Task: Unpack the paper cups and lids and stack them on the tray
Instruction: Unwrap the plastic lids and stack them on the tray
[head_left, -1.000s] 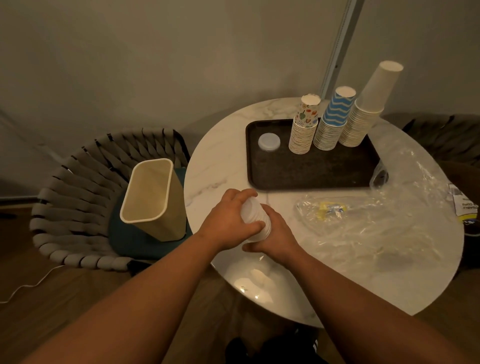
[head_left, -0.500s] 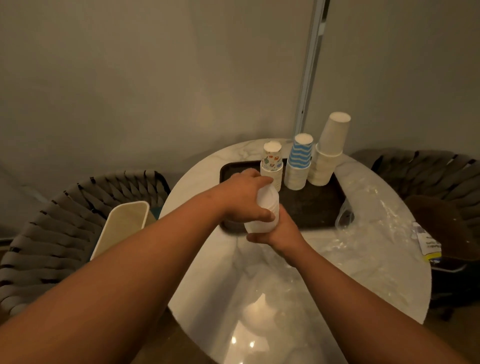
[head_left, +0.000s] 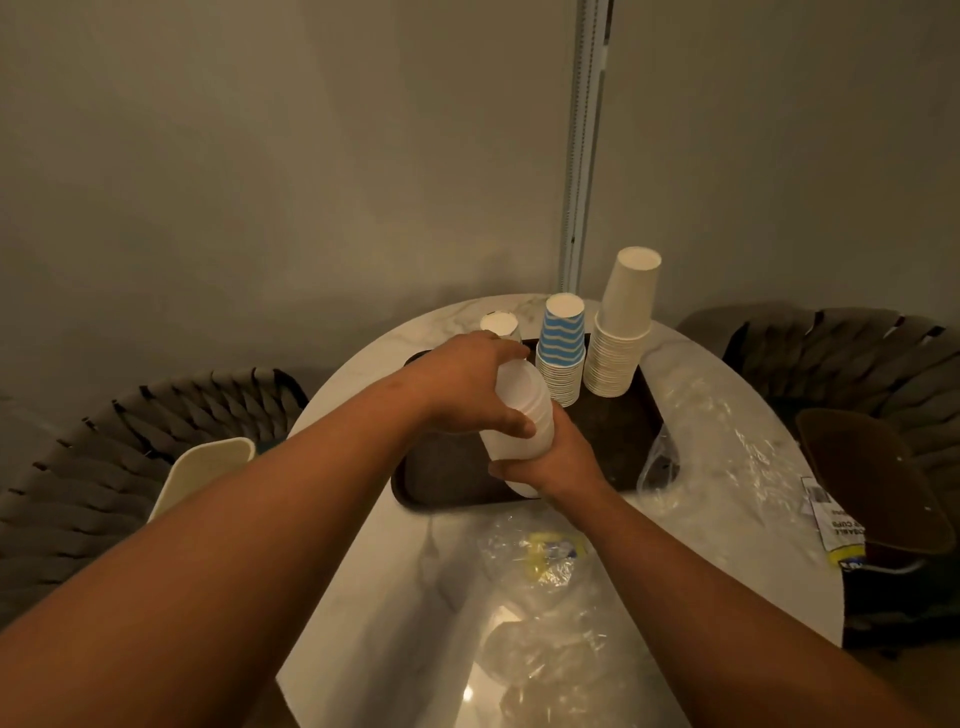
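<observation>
A white stack of lids (head_left: 522, 415) is held over the front of the dark tray (head_left: 441, 467). My left hand (head_left: 467, 384) grips the stack from above. My right hand (head_left: 558, 460) grips its lower end from the right. On the tray's far side stand a blue-striped cup stack (head_left: 561, 348) and a taller plain cup stack (head_left: 621, 332). Behind my left hand, only the top of a third cup stack (head_left: 498, 323) shows.
The round marble table (head_left: 395, 597) carries crumpled clear plastic wrap (head_left: 727, 457) on the right and another wrapper (head_left: 540, 556) near me. A cream bin (head_left: 202, 470) sits on the woven chair (head_left: 104, 447) at left. A printed package (head_left: 836, 525) lies at right.
Both hands carried the lid stack forward from the table's near edge to above the tray. The camera view tilted up and moved closer to the table.
</observation>
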